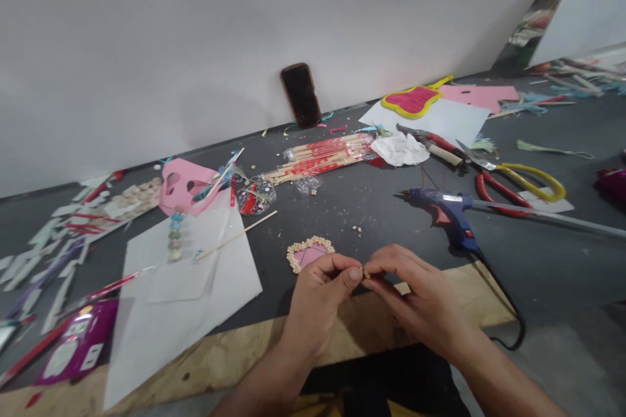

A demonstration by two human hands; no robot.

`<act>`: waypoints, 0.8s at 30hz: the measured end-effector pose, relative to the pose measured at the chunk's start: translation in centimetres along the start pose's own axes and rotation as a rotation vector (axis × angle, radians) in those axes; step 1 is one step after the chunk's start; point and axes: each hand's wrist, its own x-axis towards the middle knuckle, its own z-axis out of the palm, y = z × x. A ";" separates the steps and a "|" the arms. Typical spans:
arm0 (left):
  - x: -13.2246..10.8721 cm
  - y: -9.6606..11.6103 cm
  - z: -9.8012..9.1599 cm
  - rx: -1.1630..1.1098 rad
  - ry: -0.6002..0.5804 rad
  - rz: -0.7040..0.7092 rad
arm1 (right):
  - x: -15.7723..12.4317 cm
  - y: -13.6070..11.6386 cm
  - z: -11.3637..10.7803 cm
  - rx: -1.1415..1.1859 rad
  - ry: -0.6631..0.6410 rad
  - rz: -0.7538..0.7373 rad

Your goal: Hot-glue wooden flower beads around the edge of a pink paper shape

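Note:
Between the fingertips of my left hand (325, 296) and my right hand (415, 293) is a small tan wooden piece (366, 273); both hands pinch it, and the fingers partly cover it. Just beyond my left hand lies a pink shape (310, 255) edged with small tan pieces, its near side hidden by that hand. A few loose tan bits (357, 229) are scattered on the dark tabletop ahead of my fingers. To the right of my right hand rests a blue glue gun (452, 212) with a long glue stick in its back.
Wrapped wooden sticks (325, 156) lie at the middle back, near a leaning phone (300, 94). Yellow-handled scissors (525, 177) and red-handled pliers (499, 195) sit at right. White paper (190, 293) and a pink cutout (188, 184) are at left. The glue gun's cord (503, 296) hangs over the front edge.

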 end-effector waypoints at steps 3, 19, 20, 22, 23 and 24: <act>-0.1 -0.2 0.0 -0.024 -0.010 -0.012 | -0.1 0.0 0.0 0.039 -0.005 0.037; -0.3 -0.1 0.2 -0.120 -0.021 -0.060 | -0.6 0.2 0.1 0.110 0.029 0.044; -0.3 -0.1 0.2 -0.119 -0.021 -0.058 | -0.6 0.2 0.1 0.098 0.029 0.037; -0.3 -0.2 0.1 -0.105 -0.024 -0.054 | -0.7 0.2 0.1 0.082 0.033 0.027; -0.3 -0.2 0.0 -0.092 -0.028 -0.051 | -0.8 0.2 0.1 0.074 0.034 0.023; -0.3 -0.3 -0.1 -0.076 -0.030 -0.045 | -0.9 0.2 0.1 0.067 0.034 0.022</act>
